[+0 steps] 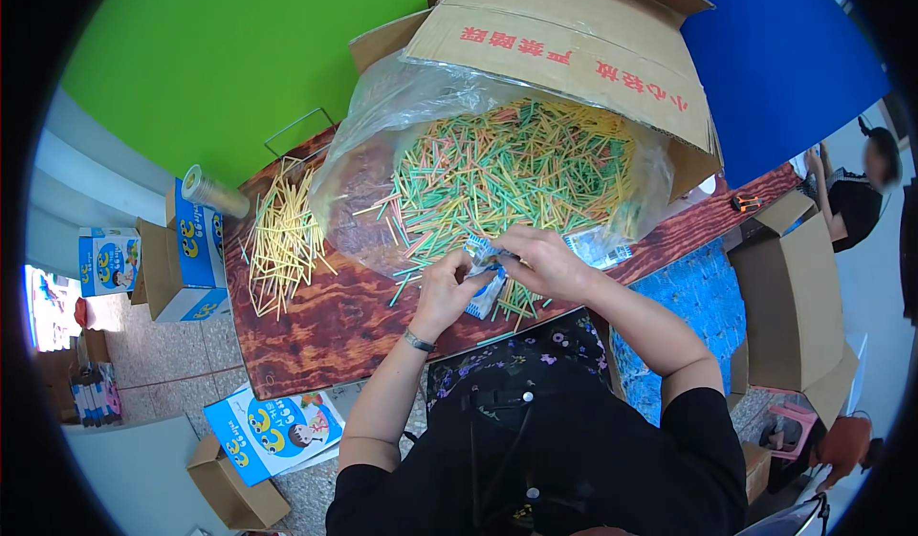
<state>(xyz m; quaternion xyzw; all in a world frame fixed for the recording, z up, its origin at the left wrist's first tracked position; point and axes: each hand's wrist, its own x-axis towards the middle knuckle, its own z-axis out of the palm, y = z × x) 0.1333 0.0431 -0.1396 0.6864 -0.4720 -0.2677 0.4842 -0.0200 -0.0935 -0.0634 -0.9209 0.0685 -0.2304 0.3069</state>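
Note:
Both my hands meet over the table's near edge at a small blue-and-white plastic packet (485, 301). My left hand (442, 294) pinches it from the left, with a band round the wrist. From the right, my right hand (550, 264) grips its upper part with bent fingers. What is inside the packet is hidden. Just beyond lies a big heap of thin green, yellow and pink sticks (516, 177), spilling from a clear plastic bag (368, 110). Some loose sticks lie below my right hand. Close to it rests more blue-and-white packaging (602, 248).
A large cardboard carton (564, 34) lies tipped behind the heap on the reddish wooden table (316, 350). Pale yellow sticks (285, 240) and a clear plastic tub (212, 192) are at the left. Open cartons (794, 297) stand right; another person (851, 192) sits far right.

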